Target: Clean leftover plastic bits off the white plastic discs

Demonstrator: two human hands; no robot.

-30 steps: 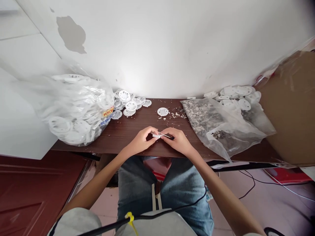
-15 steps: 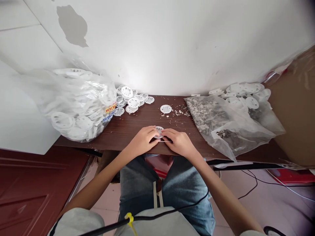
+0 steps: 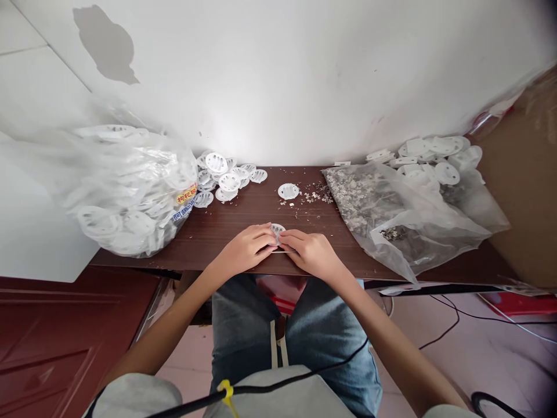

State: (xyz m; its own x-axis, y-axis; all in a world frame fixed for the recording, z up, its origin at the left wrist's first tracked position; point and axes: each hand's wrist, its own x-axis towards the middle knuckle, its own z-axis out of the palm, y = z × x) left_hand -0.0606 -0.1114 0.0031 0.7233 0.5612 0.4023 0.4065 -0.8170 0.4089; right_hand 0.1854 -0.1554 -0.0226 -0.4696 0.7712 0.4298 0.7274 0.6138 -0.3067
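A white round plastic disc with cut-out holes (image 3: 277,230) is held between both hands near the table's front edge. My left hand (image 3: 250,247) grips its left side, fingers curled around the rim. From the other side, my right hand (image 3: 311,251) presses its fingertips on the disc. A thin pale strip or edge (image 3: 282,251) shows between the thumbs; I cannot tell what it is. Beyond the hands, another white disc (image 3: 288,191) lies flat on the brown table. Small metal pieces (image 3: 317,194) are scattered just right of it.
At left, a clear plastic bag (image 3: 143,191) is full of white discs, with a loose pile of discs (image 3: 228,182) beside it. A clear bag of small metal parts (image 3: 369,197) lies at right, with white pieces (image 3: 435,157) behind it. A cardboard box (image 3: 522,186) borders the right end.
The view has shifted slightly, moving the scene a little to the left. Both hands stay on the disc, with only small finger changes.
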